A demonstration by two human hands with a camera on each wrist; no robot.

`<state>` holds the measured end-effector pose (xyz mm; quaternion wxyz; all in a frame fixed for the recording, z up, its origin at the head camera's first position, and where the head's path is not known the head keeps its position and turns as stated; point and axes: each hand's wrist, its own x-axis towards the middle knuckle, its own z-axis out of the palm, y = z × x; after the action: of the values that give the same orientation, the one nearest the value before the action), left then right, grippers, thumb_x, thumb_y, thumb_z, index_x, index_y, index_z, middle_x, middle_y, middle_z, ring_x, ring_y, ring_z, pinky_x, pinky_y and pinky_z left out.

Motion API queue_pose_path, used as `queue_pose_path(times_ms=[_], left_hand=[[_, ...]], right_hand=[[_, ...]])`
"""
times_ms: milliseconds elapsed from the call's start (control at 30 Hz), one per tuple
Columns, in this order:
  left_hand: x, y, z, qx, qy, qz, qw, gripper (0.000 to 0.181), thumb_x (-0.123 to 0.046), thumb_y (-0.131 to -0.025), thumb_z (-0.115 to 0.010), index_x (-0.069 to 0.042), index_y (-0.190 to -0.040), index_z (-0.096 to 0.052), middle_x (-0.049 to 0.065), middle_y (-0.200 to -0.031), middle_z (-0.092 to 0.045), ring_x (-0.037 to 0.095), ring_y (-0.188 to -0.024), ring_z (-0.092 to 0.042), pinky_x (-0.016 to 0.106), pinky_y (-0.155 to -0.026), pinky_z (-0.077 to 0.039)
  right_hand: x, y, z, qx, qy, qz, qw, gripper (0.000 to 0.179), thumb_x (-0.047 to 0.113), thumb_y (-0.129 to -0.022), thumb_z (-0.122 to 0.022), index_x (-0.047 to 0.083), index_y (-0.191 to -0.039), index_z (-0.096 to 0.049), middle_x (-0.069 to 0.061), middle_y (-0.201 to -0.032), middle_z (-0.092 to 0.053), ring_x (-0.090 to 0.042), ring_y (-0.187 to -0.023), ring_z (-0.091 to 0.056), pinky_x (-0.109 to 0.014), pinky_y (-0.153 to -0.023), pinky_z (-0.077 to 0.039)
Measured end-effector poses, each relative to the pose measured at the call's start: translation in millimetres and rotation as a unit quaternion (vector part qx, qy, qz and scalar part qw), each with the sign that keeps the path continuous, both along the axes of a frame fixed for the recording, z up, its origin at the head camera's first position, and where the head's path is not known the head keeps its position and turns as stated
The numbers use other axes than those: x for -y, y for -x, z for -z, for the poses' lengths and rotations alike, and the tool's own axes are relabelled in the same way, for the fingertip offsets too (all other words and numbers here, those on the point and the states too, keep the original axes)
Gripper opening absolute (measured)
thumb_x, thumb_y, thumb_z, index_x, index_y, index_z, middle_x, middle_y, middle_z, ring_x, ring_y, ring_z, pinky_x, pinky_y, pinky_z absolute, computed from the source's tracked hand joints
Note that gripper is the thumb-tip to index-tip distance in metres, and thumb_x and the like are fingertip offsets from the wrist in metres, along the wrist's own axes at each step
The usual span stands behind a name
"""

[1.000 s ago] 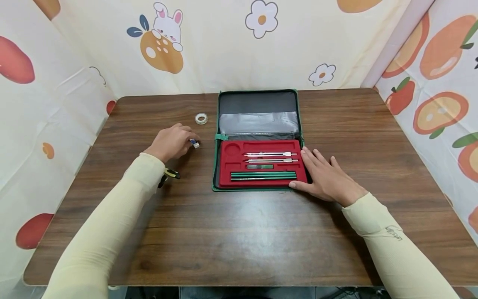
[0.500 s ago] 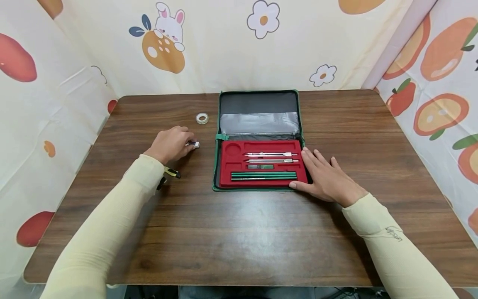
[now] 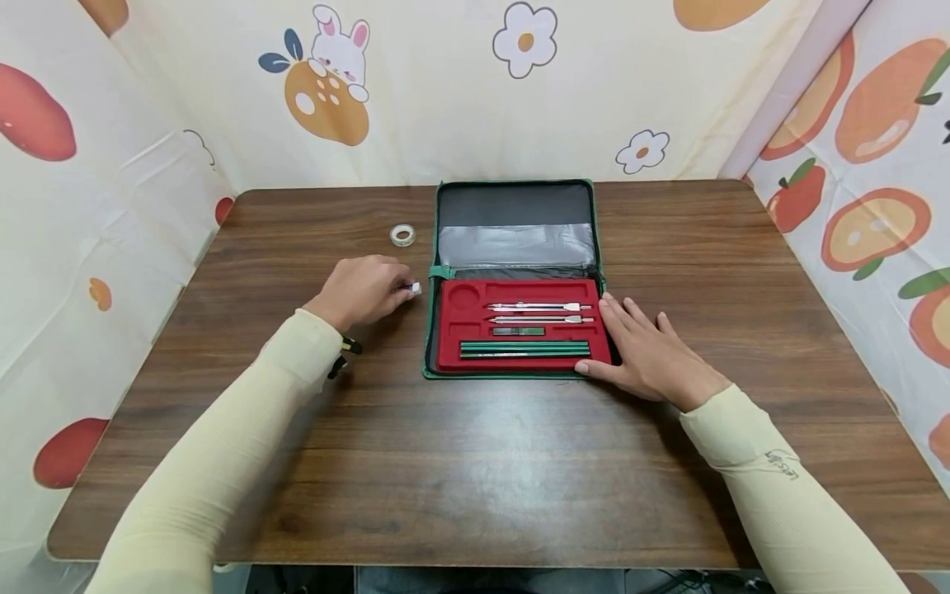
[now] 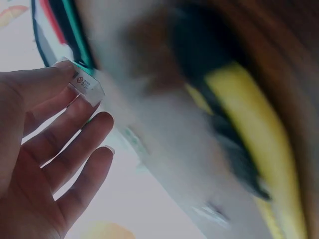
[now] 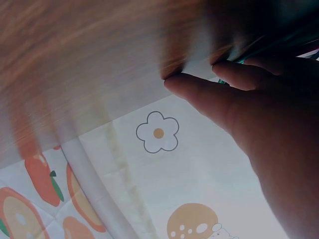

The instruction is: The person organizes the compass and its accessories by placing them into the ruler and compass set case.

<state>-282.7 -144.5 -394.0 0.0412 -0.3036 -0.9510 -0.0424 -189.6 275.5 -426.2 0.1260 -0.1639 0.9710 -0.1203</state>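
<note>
My left hand (image 3: 365, 290) pinches a small white eraser (image 3: 415, 289) just left of the case. In the left wrist view the eraser (image 4: 85, 84) shows a printed label between thumb and fingertips. A green zip case (image 3: 426, 330) lies unfolded on the table with a red tray (image 3: 475, 293) inside. The tray holds two silver compass-like tools (image 3: 538, 319), a small lead box (image 3: 518, 332) and green pencils (image 3: 524, 350); a round recess at its upper left holds nothing. My right hand (image 3: 653, 355) rests with straight fingers along the case's right edge.
A roll of tape (image 3: 402, 235) lies behind my left hand. A yellow and black utility knife (image 4: 249, 134) lies beside my left wrist, partly hidden in the head view. Printed curtains (image 3: 445, 107) stand along the table's back and sides.
My left hand has moved right, carrying the eraser closer to the case. The right hand stays where it was.
</note>
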Motion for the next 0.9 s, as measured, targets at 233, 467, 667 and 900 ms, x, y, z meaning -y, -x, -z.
queue_pose_path(times_ms=[233, 467, 667, 900], left_hand=[[-24.9, -12.7, -7.7, -0.002, -0.011, 0.042, 0.9990, 0.019, -0.031, -0.093, -0.073, -0.015, -0.103, -0.075, 0.001, -0.096, -0.070, 0.017, -0.079, -0.065, 0.040, -0.067, -0.055], [-39.1, -18.3, -8.1, 0.006, -0.014, 0.071, 0.9974, 0.019, -0.030, -0.093, -0.072, -0.015, -0.105, -0.075, 0.002, -0.098, -0.073, 0.016, -0.080, -0.066, 0.038, -0.067, -0.056], [-52.6, -18.0, -13.3, 0.008, -0.016, 0.088, 0.9960, 0.020, -0.031, -0.094, -0.071, -0.016, -0.105, -0.077, 0.002, -0.097, -0.072, 0.016, -0.078, -0.064, 0.037, -0.068, -0.055], [-66.8, -23.9, -13.1, 0.014, -0.008, 0.113, 0.9934, 0.020, -0.033, -0.095, -0.068, -0.018, -0.105, -0.076, -0.001, -0.098, -0.072, 0.014, -0.077, -0.063, 0.037, -0.067, -0.054]], right_hand=[[-0.6, 0.0, -0.1, 0.003, 0.004, 0.001, 1.0000, 0.116, 0.084, -0.083, -0.046, 0.006, -0.161, -0.011, -0.015, -0.166, -0.011, -0.043, -0.150, -0.008, -0.071, -0.112, -0.005], [0.9, 0.5, 1.7, 0.005, 0.004, -0.004, 1.0000, 0.116, 0.084, -0.083, -0.046, 0.006, -0.161, -0.011, -0.016, -0.166, -0.011, -0.044, -0.150, -0.008, -0.071, -0.111, -0.005], [1.4, 0.4, 2.5, 0.003, 0.002, -0.004, 1.0000, 0.115, 0.083, -0.084, -0.046, 0.005, -0.161, -0.011, -0.016, -0.166, -0.011, -0.044, -0.150, -0.009, -0.071, -0.111, -0.006], [0.3, -0.2, 0.7, 0.003, 0.009, -0.004, 1.0000, 0.114, 0.082, -0.084, -0.047, 0.007, -0.161, -0.010, -0.016, -0.166, -0.012, -0.043, -0.150, -0.009, -0.072, -0.111, -0.005]])
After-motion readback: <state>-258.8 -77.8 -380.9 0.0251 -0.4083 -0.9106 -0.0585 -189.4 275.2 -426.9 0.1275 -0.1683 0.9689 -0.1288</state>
